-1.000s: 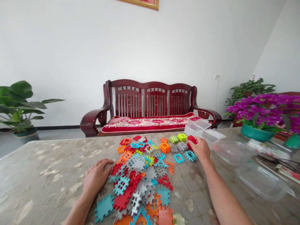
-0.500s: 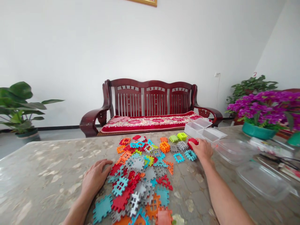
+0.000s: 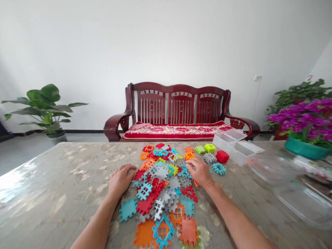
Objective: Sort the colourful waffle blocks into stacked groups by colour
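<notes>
Interlocking toy tiles with toothed edges lie in a loose pile down the middle of the table (image 3: 85, 193). My left hand (image 3: 121, 178) rests on the tabletop at the pile's left side, fingers loosely extended and holding nothing. Over the pile's right edge is my right hand (image 3: 201, 172), its thumb and fingertips apart beside a grey window tile (image 3: 181, 162). Behind that hand, sorted stacks partly show: red tiles (image 3: 222, 156), blue tiles (image 3: 219, 168), grey tiles (image 3: 210, 158), orange tiles (image 3: 190, 156) and yellow-green tiles (image 3: 210, 148).
A clear compartment box (image 3: 240, 155) stands open beyond the stacks. Clear plastic lids (image 3: 303, 204) lie at the right. Purple flowers (image 3: 308, 117) in a teal pot (image 3: 306, 148) stand at the right edge. A wooden bench (image 3: 180, 103) is behind the table.
My right hand has left the red stack and moved left to the pile. The red stack stays on the table. The view has turned slightly left; my left hand still rests beside the pile.
</notes>
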Tool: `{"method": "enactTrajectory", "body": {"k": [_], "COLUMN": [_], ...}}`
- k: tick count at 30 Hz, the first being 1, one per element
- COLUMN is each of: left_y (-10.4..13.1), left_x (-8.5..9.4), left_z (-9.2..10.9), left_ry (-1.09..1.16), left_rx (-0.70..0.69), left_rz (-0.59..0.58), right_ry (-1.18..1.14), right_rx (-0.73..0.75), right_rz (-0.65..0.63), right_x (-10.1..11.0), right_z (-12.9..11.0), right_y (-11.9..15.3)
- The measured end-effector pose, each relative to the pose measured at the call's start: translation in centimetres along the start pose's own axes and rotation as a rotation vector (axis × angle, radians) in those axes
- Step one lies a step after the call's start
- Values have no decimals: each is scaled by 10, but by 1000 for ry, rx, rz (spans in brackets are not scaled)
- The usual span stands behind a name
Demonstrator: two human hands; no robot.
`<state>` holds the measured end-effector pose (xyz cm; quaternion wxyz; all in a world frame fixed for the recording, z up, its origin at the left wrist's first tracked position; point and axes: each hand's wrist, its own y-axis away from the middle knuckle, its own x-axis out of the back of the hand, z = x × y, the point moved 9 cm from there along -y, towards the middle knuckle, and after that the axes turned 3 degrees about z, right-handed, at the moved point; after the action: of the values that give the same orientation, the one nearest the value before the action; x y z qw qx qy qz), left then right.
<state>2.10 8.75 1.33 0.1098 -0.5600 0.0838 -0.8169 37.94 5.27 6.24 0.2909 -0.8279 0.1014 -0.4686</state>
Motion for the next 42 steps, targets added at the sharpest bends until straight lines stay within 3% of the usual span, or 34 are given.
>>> {"method": "enactTrajectory", "body": {"k": [4, 11, 22, 30, 42], "left_y": [0, 1, 2, 2, 3], "left_x": [0, 1, 1, 0, 1], "left_z": [-1, 0, 2, 3, 6], "left_ry": [11, 19, 31, 10, -9], "left_rx": [-3, 1, 16, -4, -10], "left_rz": [7, 14, 5, 19, 15], "right_ry": [82, 119, 59, 114, -5], "right_rx": [36, 53, 31, 74, -76], "right_rz": [-142, -287, -181, -270, -159], "right_x": [-11, -31, -32, -57, -53], "right_z": [-22, -16, -34, -55, -46], "right_y": [7, 19, 9, 2, 3]}}
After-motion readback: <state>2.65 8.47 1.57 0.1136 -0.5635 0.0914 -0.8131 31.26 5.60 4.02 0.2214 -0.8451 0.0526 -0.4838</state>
